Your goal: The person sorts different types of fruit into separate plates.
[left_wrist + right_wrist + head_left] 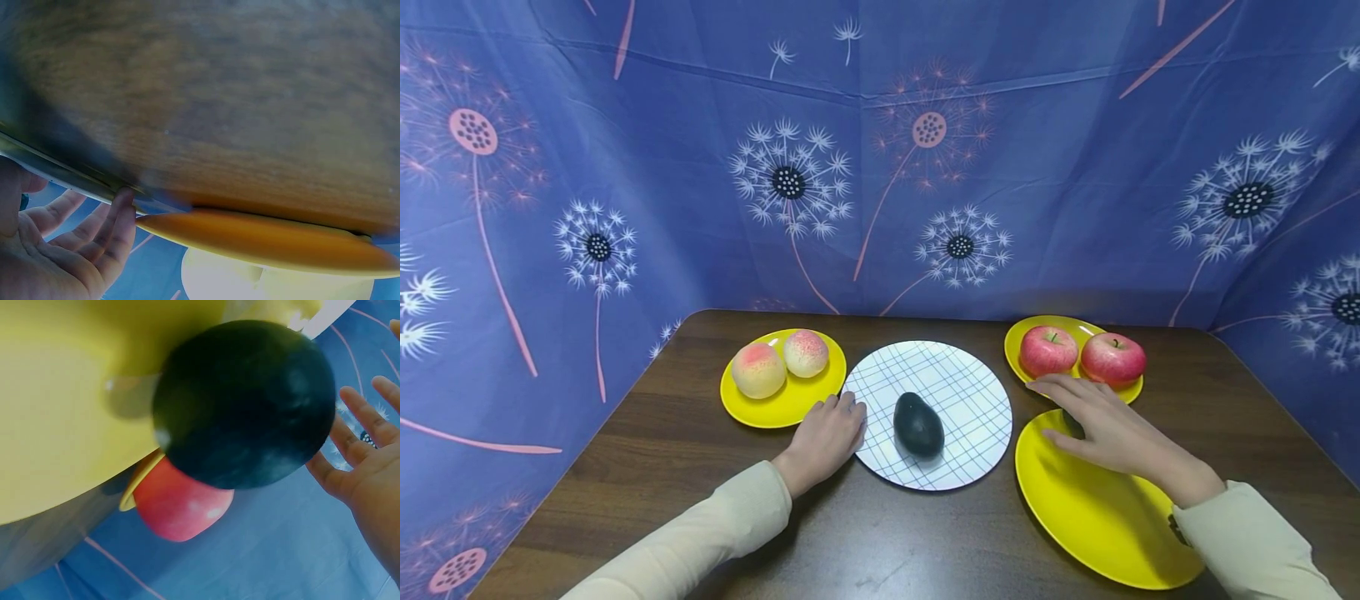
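Observation:
At the left rim of the white checked plate (970, 375), my left hand (826, 437) rests with its fingers loosely bent. In the left wrist view, the fingertips (124, 199) lie right at that rim. A dark green avocado (917, 425) lies on the checked plate. My right hand (1101, 421) is over the large yellow plate (1097, 525), palm down with the fingers extended. Beneath its palm is a second dark green avocado (244, 403), mostly hidden in the head view. In the right wrist view, the fingers of the right hand (369, 456) reach past the avocado's side.
Two peaches (758, 371) sit on a small yellow plate (752, 411) beyond my left hand. Another small yellow plate (1013, 342) at the back right holds two red apples (1112, 358), close to my right fingers. A patterned blue cloth (865, 208) hangs behind the wooden table (647, 450).

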`<state>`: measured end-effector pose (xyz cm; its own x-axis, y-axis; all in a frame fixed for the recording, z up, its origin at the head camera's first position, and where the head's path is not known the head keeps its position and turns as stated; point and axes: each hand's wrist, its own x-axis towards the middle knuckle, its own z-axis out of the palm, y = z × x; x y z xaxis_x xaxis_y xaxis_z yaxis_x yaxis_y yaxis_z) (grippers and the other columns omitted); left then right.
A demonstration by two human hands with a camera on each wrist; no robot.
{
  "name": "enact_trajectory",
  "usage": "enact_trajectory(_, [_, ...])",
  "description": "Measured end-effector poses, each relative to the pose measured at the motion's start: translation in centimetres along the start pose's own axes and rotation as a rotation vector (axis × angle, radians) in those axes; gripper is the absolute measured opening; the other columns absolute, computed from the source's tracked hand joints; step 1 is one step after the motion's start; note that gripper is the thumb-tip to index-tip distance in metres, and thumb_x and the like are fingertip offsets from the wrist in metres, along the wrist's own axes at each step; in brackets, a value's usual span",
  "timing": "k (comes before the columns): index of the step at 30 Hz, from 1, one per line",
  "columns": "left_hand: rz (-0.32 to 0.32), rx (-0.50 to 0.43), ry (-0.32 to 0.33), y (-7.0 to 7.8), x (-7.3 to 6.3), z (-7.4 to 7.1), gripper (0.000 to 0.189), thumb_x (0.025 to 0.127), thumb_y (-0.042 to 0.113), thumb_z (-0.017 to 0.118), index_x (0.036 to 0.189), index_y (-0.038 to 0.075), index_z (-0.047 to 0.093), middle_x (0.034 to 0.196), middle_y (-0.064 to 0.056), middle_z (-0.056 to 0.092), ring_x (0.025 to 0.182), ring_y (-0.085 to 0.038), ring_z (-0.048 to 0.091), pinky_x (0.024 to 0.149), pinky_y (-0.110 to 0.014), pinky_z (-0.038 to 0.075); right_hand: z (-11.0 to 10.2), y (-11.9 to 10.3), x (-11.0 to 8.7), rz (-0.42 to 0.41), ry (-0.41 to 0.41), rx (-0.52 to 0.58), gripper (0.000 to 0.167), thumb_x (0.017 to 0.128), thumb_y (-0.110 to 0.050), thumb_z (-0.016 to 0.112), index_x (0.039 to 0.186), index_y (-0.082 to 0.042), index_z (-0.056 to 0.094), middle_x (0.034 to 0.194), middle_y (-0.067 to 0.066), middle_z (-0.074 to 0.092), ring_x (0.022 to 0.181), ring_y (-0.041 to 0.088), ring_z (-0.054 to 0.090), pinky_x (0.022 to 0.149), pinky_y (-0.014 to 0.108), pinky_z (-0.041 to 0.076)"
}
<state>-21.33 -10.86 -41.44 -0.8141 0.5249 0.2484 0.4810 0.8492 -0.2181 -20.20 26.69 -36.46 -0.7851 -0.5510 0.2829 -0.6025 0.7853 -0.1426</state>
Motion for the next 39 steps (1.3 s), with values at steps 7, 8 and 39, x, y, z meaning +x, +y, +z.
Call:
enact_trajectory(7, [-0.008,-0.012,-0.011,0.0,0.0,0.1,0.022,0.086,0.030,0.058,0.098,0.012,0.060,0.089,-0.004,0.060,0.069,-0.016,0.049,0.062,-0.024,0.046,0.3,-1.2,0.8,-0.023,-0.021,0.023,0.057,0.076,-0.024,0.070,0.129,-0.016,0.049,0.130,0.005,0.049,0.119,0.025,0.043,0.095,0.055,0.033])
enact_trajectory(8, [-0.009,-0.014,-0.013,0.0,0.0,0.1,0.022,0.086,0.030,0.058,0.099,0.012,0.060,0.089,-0.004,0.059,0.069,-0.016,0.049,0.062,-0.024,0.046,0.4,-1.4,0.9,-0.023,-0.025,0.026,0.056,0.077,-0.024,0.070,0.129,-0.016,0.049,0.130,0.004,0.049,0.119,0.025,0.043,0.095,0.055,0.033])
enact_trajectory(39, [-0.007,0.009,-0.025,0.1,0.0,-0.1,0.024,0.086,0.031,0.058,0.099,0.012,0.059,0.088,-0.004,0.059,0.068,-0.016,0.048,0.061,-0.024,0.045,2.8,-7.5,5.2,-0.177,-0.076,0.062,0.053,0.081,-0.032,0.065,0.130,-0.017,0.049,0.130,0.003,0.051,0.118,0.025,0.048,0.098,0.051,0.036])
